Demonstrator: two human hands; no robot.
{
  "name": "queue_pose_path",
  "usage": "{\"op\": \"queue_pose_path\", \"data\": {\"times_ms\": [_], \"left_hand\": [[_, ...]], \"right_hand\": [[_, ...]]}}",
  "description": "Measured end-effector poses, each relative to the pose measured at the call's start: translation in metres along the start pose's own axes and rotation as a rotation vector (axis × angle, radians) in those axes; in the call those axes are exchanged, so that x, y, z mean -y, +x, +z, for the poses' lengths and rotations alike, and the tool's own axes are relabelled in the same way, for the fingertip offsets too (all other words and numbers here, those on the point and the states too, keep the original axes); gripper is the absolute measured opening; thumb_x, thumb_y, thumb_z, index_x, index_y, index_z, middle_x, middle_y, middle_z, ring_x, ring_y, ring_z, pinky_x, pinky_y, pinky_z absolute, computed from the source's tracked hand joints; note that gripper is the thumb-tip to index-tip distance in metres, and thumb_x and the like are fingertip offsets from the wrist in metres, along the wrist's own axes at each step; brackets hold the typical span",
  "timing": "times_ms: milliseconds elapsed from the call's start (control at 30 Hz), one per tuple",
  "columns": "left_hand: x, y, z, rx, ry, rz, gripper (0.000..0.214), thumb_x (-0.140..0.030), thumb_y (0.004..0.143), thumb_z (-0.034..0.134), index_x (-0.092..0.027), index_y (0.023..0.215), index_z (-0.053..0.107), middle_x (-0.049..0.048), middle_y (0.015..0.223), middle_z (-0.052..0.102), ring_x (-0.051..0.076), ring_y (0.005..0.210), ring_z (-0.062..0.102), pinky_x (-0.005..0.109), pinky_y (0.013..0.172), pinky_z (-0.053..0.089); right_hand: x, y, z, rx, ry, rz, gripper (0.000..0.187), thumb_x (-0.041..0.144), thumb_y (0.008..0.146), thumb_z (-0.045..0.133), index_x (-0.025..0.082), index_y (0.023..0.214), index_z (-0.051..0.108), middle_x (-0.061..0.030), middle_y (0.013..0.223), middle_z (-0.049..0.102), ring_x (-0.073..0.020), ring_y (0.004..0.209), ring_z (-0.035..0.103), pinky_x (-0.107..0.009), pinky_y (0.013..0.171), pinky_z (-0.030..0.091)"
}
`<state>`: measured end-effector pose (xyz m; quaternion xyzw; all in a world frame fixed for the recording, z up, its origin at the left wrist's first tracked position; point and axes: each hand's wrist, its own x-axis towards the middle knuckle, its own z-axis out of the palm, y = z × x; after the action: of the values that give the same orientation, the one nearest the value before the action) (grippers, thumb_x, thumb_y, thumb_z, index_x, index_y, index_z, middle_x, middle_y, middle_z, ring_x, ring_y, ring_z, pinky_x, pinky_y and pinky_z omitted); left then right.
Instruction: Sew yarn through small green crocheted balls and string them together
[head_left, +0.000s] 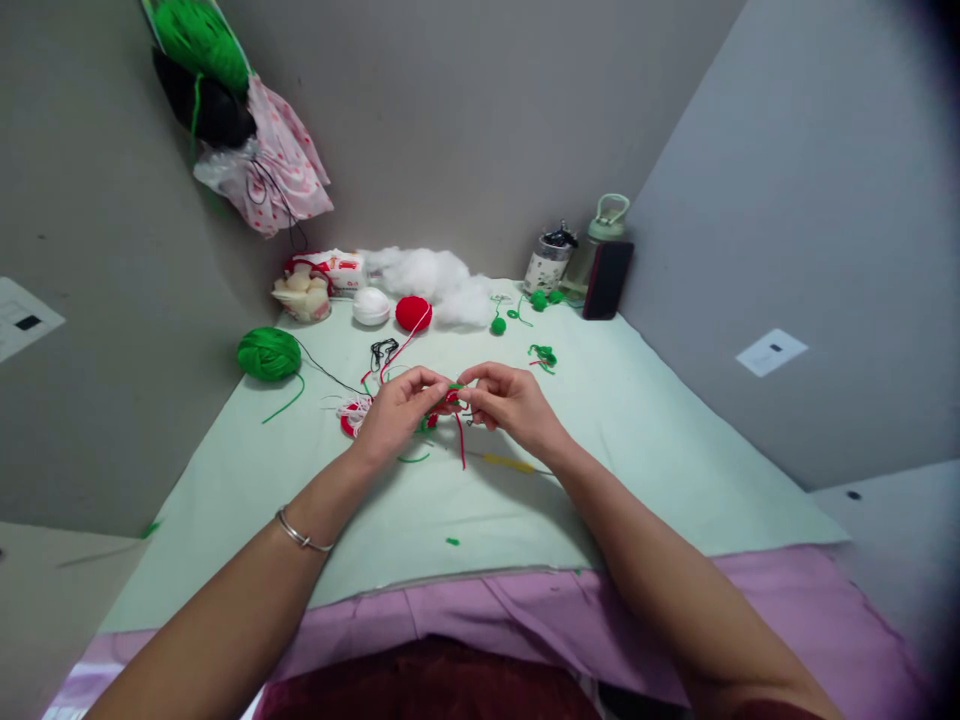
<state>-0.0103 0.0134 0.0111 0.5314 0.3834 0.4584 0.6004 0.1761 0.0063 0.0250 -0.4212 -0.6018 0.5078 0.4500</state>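
Note:
Between both hands is a small red and green yarn piece (453,396), with a red strand hanging below it. My left hand (405,405) pinches it from the left; a silver bangle is on that wrist. From the right, the thumb and index finger of my right hand (506,400) close on its edge. Fingers cover much of the piece, so its shape is unclear. On the cloth just below lies a crochet hook with a yellow handle (508,463), partly behind my right wrist. A red and white yarn piece (352,415) lies beside my left hand.
A green yarn ball (268,354) sits at left. White (371,307) and red yarn balls (414,314) stand before white stuffing (431,280). A phone (608,280) leans on a bottle (589,262) at back right. Green pieces (544,357) lie nearby. Walls enclose the table.

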Motion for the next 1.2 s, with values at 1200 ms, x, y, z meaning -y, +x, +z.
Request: {"op": "queue_pose_path", "data": {"times_ms": [1200], "left_hand": [[-0.014, -0.001, -0.013, 0.204, -0.101, -0.050, 0.030, -0.045, 0.082, 0.078, -0.019, 0.087, 0.064, -0.0008, 0.074, 0.064, 0.018, 0.088, 0.071, 0.029, 0.089, 0.051]], "right_hand": [[-0.003, 0.007, -0.008, 0.176, 0.337, 0.302, 0.045, 0.047, 0.073, 0.083, 0.012, 0.100, 0.076, 0.0063, 0.050, 0.056, -0.0020, 0.039, 0.036, -0.017, 0.039, 0.023]]}}
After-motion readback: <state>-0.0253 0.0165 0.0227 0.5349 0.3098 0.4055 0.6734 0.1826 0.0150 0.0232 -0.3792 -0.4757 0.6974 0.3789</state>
